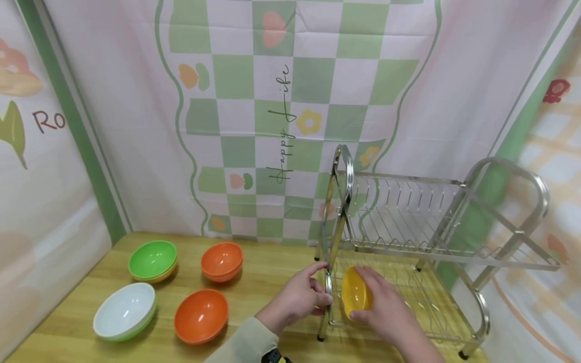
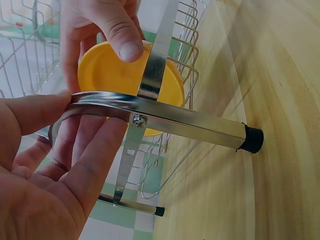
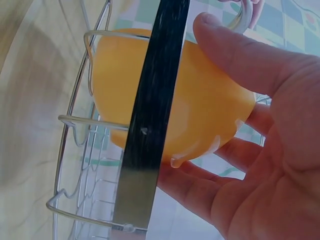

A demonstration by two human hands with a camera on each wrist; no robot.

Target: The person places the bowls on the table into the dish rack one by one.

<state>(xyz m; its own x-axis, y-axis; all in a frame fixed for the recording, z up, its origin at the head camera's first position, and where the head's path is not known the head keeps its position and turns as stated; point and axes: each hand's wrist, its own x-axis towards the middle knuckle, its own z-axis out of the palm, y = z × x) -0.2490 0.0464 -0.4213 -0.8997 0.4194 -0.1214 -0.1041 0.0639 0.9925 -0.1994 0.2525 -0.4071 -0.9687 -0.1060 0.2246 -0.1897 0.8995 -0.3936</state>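
A yellow bowl (image 1: 354, 293) stands tilted on its side in the lower tier of the two-tier metal dish rack (image 1: 348, 176), near the rack's left end. My right hand (image 1: 387, 307) holds it from the right, thumb at the rim and fingers round the outside. In the right wrist view a flat metal bar (image 3: 150, 125) crosses in front of the bowl, hiding part of it. My left hand (image 1: 301, 296) grips the rack's left end frame, its thumb and fingers on either side of the metal tube (image 2: 195, 126), as the left wrist view shows.
On the left of the wooden table (image 1: 258, 282) are a green bowl (image 1: 152, 259) stacked on a yellow one, a white bowl (image 1: 124, 310) stacked on a green one, and orange bowls (image 1: 201, 315) at two spots. A patterned curtain (image 1: 313, 80) hangs behind.
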